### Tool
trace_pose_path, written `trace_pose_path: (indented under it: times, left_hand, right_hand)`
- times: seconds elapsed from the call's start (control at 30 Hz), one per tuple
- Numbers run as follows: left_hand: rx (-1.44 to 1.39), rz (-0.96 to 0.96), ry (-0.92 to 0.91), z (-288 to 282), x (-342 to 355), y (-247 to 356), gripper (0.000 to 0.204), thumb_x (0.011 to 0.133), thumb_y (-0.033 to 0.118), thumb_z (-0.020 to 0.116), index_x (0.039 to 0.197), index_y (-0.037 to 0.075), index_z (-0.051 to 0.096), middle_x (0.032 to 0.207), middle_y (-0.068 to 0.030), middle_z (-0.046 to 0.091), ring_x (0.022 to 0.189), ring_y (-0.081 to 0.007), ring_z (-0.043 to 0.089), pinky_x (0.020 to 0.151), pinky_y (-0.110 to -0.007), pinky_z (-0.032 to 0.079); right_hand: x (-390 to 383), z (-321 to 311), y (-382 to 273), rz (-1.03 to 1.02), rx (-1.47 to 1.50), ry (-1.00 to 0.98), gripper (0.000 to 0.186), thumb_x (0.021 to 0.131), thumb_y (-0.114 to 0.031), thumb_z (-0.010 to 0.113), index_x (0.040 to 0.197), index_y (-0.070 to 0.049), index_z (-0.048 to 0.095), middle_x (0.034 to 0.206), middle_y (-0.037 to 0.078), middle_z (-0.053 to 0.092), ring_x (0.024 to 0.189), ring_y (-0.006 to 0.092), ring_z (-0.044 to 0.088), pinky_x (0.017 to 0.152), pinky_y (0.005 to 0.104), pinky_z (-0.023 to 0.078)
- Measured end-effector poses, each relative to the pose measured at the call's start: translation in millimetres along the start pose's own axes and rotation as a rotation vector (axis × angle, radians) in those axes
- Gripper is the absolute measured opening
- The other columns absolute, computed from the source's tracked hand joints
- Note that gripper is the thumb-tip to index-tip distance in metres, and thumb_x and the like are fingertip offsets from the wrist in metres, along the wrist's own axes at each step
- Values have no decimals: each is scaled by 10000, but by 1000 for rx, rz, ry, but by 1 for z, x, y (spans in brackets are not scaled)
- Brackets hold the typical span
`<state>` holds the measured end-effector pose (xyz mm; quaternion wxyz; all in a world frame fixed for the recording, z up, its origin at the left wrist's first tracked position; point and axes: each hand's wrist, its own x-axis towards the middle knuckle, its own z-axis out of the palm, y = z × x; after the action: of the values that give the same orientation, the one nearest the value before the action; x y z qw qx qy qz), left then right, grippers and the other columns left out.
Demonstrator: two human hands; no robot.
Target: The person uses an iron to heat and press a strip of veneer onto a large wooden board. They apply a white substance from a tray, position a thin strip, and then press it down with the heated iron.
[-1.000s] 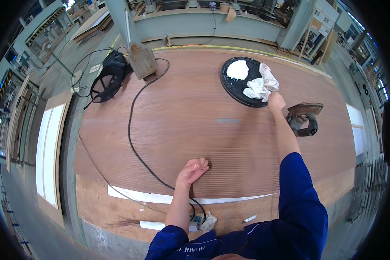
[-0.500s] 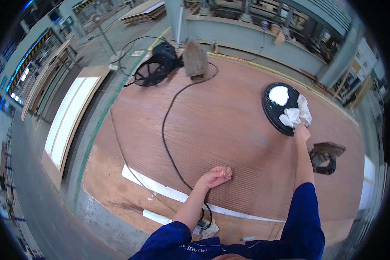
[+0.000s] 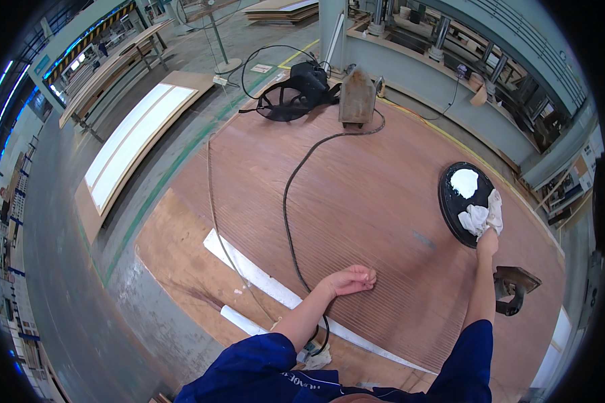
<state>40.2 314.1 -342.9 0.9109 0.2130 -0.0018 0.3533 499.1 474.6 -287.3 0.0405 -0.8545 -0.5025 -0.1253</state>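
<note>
Head view: left hand (image 3: 351, 278) rests palm-down, fingers loosely curled and empty, on the ribbed wooden surface (image 3: 356, 201). Right hand (image 3: 487, 242) grips a white rag (image 3: 482, 215) lying on a black round dish (image 3: 454, 201).

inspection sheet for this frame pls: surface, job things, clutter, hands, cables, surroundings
Surface: large reddish-brown wood panel, fine ribbed grain, lying flat; a white strip runs along its near edge.
Job's things: black round tray holding a white lump; white rag on the tray.
Clutter: brown block-shaped tool at the far edge; a handled tool near the right arm; black bag.
Hands: left hand resting on the panel, holding nothing; right hand gripping the rag.
Cables: black cable crosses the panel from the block-shaped tool toward the person.
Surroundings: white-faced panel on the concrete floor, green machinery behind.
</note>
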Motion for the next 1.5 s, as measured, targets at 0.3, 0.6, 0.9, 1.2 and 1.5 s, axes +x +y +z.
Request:
trace_pose_path:
  times: [0.3, 0.6, 0.9, 1.2, 1.5]
  left_hand:
    - [-11, -6, 7, -3, 0, -3, 223, 829, 258, 700, 711, 103, 591, 790, 20, 412, 802, -134, 404, 755, -265, 359]
    - [-9, -6, -12, -1, -1, -2, 236, 842, 237, 688, 689, 109, 560, 772, 26, 394, 792, -123, 401, 758, -257, 365]
    - [-21, -17, -45, -3, 1, -2, 236, 855, 232, 678, 693, 123, 545, 763, 34, 389, 762, -108, 399, 751, -241, 368]
    - [-12, -28, -12, -3, 3, -5, 256, 841, 251, 689, 670, 130, 542, 754, 34, 377, 772, -118, 387, 749, -251, 356]
    - [24, -18, -8, 0, 1, -2, 262, 830, 267, 692, 666, 127, 544, 748, 26, 362, 765, -133, 365, 722, -260, 339]
  right_hand:
    - [-11, -23, -8, -13, -48, 76, 155, 850, -217, 584, 835, -77, 650, 849, 124, 688, 790, 319, 676, 675, 446, 523]
    - [-5, -7, -9, 22, -60, 74, 206, 841, -285, 639, 889, -86, 617, 820, 115, 688, 760, 313, 679, 644, 452, 520]
    - [9, 7, 0, -62, -145, 88, 116, 869, -166, 552, 961, -97, 571, 810, 106, 686, 746, 291, 680, 670, 424, 512]
    - [-4, -2, -6, -89, -159, 171, 147, 903, -186, 461, 954, -106, 573, 869, 94, 678, 808, 265, 673, 722, 446, 494]
    - [0, -7, -8, 96, -54, 29, 188, 895, -174, 455, 893, -97, 626, 944, 118, 682, 890, 300, 661, 724, 447, 488]
